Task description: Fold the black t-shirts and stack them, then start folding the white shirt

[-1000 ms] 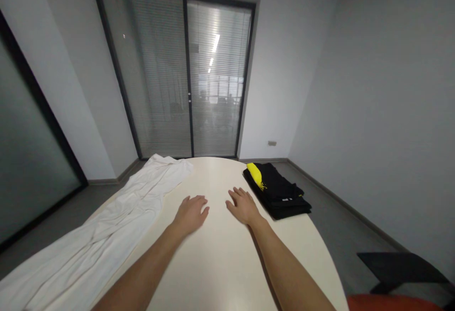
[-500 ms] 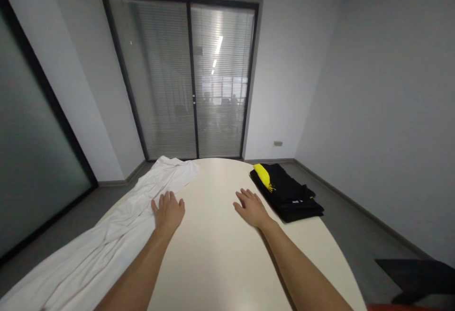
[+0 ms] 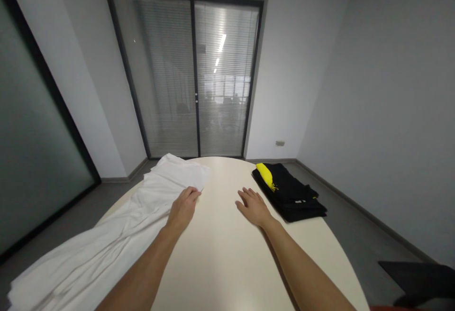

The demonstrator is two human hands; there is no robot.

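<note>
A long white cloth [image 3: 142, 214] lies in creases along the left side of the pale table [image 3: 216, 249]. My left hand [image 3: 184, 205] is closed at the cloth's inner edge, thumb and fingers pinching its border. On the bare tabletop to the right rests my right hand [image 3: 254, 207], palm down, fingers stretched and slightly spread, holding nothing. Just beyond it is a folded stack of black cloth [image 3: 291, 187]. A bright yellow piece with a frayed-looking end [image 3: 265, 174] sits on the stack's left edge.
The table's rounded far edge faces a glass door with blinds [image 3: 223, 88]. A black chair part [image 3: 415, 278] stands low at the right, off the table. Grey walls [image 3: 391, 88] rise on both sides.
My left hand has gone from lying open on the cloth to pinching its edge, and has moved right. The cloth's far end shifted right and looks smoother. My right hand stays almost still.
</note>
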